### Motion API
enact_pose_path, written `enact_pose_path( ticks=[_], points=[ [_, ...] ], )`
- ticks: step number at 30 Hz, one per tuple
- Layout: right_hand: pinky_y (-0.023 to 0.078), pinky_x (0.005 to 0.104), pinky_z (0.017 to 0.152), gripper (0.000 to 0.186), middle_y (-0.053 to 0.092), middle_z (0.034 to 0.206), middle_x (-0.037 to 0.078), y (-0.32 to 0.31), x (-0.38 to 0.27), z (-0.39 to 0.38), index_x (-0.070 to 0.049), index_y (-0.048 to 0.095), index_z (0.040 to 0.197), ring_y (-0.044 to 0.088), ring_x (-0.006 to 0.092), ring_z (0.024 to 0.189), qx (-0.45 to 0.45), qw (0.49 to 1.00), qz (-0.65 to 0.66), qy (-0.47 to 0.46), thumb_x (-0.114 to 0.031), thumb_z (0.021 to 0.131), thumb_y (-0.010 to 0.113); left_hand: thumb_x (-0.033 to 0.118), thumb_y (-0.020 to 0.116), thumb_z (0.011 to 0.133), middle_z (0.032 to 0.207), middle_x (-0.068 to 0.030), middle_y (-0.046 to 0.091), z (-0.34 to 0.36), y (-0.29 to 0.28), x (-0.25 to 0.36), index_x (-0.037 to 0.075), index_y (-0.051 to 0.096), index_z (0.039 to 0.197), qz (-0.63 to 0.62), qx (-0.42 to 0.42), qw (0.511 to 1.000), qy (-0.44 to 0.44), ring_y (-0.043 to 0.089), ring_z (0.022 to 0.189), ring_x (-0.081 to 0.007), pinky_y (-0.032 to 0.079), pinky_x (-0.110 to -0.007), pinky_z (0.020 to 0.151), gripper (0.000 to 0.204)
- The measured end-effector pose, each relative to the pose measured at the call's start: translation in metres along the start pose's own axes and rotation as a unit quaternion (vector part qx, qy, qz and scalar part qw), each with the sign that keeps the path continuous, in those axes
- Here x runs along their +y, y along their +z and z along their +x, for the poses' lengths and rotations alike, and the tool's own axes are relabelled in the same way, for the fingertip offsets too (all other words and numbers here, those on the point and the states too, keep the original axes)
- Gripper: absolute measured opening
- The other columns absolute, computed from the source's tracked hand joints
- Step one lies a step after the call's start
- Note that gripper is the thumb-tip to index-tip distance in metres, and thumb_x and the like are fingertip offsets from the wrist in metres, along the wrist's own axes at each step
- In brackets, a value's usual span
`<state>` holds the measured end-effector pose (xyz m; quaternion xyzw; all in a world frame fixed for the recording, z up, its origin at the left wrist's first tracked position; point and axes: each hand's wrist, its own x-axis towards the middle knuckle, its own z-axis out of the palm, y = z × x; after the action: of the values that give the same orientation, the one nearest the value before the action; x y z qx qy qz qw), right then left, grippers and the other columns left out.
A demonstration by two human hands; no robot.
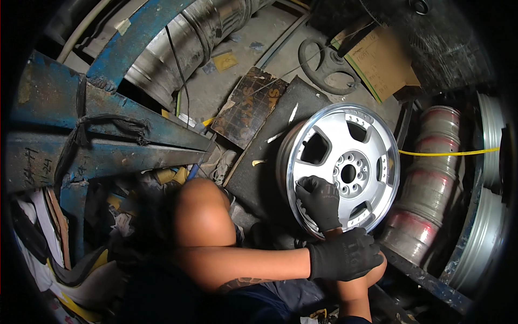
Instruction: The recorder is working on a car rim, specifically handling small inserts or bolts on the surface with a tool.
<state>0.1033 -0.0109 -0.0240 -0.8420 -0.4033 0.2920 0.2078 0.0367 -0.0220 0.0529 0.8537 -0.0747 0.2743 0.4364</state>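
Note:
A silver alloy wheel (367,173) with a polished lip leans tilted on a dark mat, its spoked face toward me. My right hand (319,202), in a black glove, is closed against the wheel's lower left spoke area; its curled fingers hide whatever they may hold. My left hand (345,255), also gloved in black, lies across my right wrist with its fingers wrapped round it. The left forearm comes in from the left across my lap. Below the left glove, my right forearm (353,299) rises from the lower edge.
Left of me stands a blue metal frame (108,156) with black cord tied round it. A worn cardboard box (249,105) lies beside the dark mat (302,102). Stacked rims (426,178) stand at right, crossed by a yellow hose (448,154). A black ring-shaped part (328,67) lies behind the wheel.

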Motion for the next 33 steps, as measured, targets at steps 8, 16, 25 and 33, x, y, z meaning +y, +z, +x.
enact_pose_path(
  ticks=[8, 16, 25, 33],
  points=[
    [0.054, 0.0407, 0.067, 0.022, 0.071, 0.073, 0.016, -0.005, -0.002, 0.000, -0.005, 0.075, 0.088, 0.071, 0.0331, 0.069, -0.013, 1.000, -0.005, 0.006, -0.026, 0.085, 0.073, 0.027, 0.067, 0.083, 0.073, -0.0037, 0.055, -0.002, 0.002, 0.001, 0.015, 0.060, 0.090, -0.003, 0.030, 1.000, 0.005, 0.059, 0.074, -0.0218, 0.045, -0.039, 0.066, 0.015],
    [0.056, 0.0410, 0.069, 0.021, 0.074, 0.080, 0.014, 0.002, 0.001, 0.001, -0.005, 0.076, 0.089, 0.073, 0.0308, 0.073, 0.031, 0.998, -0.040, -0.029, -0.026, 0.086, 0.072, 0.023, 0.067, 0.078, 0.081, -0.0058, 0.063, -0.001, 0.002, 0.006, 0.012, 0.066, 0.082, -0.030, 0.004, 0.999, -0.018, 0.063, 0.080, -0.0226, 0.049, -0.039, 0.074, 0.013],
    [0.051, 0.0290, 0.058, 0.017, 0.073, 0.071, 0.008, -0.018, 0.007, 0.001, -0.001, 0.076, 0.088, 0.066, 0.0125, 0.061, 0.065, 0.981, 0.174, 0.051, -0.017, 0.086, 0.079, 0.022, 0.066, 0.079, 0.083, -0.0065, 0.062, 0.003, -0.009, 0.002, 0.010, 0.066, 0.088, -0.054, 0.020, 0.998, 0.002, 0.062, 0.080, -0.0258, 0.050, -0.042, 0.078, 0.015],
    [0.052, 0.0353, 0.065, 0.015, 0.070, 0.077, 0.010, -0.072, 0.028, -0.026, -0.003, 0.072, 0.091, 0.067, 0.0208, 0.068, 0.090, 0.990, 0.103, 0.028, -0.017, 0.087, 0.076, 0.017, 0.070, 0.087, 0.104, -0.0086, 0.069, 0.000, -0.016, -0.002, 0.005, 0.070, 0.116, -0.053, 0.036, 0.998, 0.028, 0.068, 0.094, -0.0268, 0.053, -0.041, 0.086, 0.032]
  ],
)
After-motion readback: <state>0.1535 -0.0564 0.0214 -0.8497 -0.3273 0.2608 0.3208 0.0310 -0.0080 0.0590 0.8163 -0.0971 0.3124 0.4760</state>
